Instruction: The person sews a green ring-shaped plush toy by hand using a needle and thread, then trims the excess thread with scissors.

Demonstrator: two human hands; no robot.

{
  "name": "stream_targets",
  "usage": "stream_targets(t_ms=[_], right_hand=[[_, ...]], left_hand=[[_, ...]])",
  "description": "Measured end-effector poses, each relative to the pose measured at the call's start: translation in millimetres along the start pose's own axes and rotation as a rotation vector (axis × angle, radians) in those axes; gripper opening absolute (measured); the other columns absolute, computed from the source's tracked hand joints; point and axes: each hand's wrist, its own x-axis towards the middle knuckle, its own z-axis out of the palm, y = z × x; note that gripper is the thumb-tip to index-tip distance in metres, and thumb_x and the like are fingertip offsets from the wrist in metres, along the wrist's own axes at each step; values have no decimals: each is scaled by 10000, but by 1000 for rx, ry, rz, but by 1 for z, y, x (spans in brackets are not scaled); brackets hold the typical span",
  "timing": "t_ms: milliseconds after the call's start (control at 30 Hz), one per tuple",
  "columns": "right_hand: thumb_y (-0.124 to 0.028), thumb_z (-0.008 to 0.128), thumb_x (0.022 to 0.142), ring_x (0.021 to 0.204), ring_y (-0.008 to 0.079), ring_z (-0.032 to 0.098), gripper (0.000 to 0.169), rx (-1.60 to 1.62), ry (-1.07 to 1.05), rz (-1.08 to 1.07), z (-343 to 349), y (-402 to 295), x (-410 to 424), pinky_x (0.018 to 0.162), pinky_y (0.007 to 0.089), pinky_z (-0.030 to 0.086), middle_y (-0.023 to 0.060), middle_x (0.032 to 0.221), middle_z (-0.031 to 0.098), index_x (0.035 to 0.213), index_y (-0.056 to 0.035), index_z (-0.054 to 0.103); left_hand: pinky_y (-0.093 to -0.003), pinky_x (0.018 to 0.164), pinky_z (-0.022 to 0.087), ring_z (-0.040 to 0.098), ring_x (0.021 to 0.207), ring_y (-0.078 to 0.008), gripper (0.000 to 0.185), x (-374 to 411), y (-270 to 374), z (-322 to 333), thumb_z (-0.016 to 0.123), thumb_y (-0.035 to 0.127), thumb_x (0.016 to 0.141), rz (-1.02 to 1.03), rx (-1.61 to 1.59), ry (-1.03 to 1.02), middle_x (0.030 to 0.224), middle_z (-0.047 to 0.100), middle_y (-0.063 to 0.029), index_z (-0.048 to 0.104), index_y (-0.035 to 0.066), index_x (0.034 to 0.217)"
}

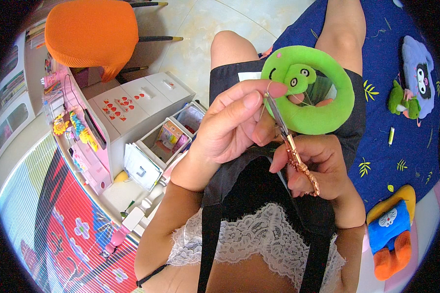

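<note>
My left hand (234, 113) pinches pale thread between thumb and index finger, close to the tips of ornate copper-coloured scissors (297, 157). The scissors are in my right hand (321, 164), with their blades pointing up and left at the thread. Just beyond my hands, a green plush ring (343, 84) with a stitched face rests over my lap. A small green plush piece (299, 78) with two round eyes lies at the ring's inner left side. Strands of thread cross the ring's opening. Whether the blades touch the thread cannot be told.
A thread spool (391, 136), a lilac plush piece (418, 77) and a small green plush (398, 97) lie on the dark blue cloth (377, 146) at right. A blue and orange plush piece (390, 234) is below them. An orange chair (91, 33) and white drawers (132, 106) stand at left.
</note>
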Motion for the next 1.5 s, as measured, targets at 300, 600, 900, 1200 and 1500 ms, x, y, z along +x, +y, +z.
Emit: stream_targets(t_ms=[300,600,900,1200,1500], right_hand=[[-107,734,774,487,21,528,218,-56,4,-6,-3,0,0,433,150,353,-25,582,581,954,-33,635],[-92,739,766,470,24,519,200,-93,7,20,-1,-7,-1,412,159,349,-22,574,576,924,-29,634],[-196,766,751,442,58,531,260,-198,29,-201,-4,3,-4,390,186,368,15,564,577,842,3,626],[-372,799,680,486,61,514,472,178,37,47,0,-6,-10,431,173,343,7,578,553,854,32,628],[-133,752,712,494,35,503,236,11,-16,98,1,-16,-2,430,166,343,-17,606,547,878,-7,642]], left_hand=[[-189,586,442,492,606,-65,331,2,2,4,418,187,964,-2,18,-21,1183,563,-202,521,-24,1197],[-197,561,424,478,585,-75,222,-2,-2,1,497,124,934,51,131,20,1102,602,-174,559,-11,1099],[-203,539,402,473,578,-81,119,-3,-6,1,529,70,915,124,256,122,1013,633,-133,585,1,995],[-210,549,442,483,572,-72,196,-8,-5,11,508,107,937,169,284,222,1046,630,-151,593,-4,1073],[-198,510,423,475,546,-61,212,-10,-4,13,484,97,945,155,272,182,1047,631,-151,581,3,1109]])
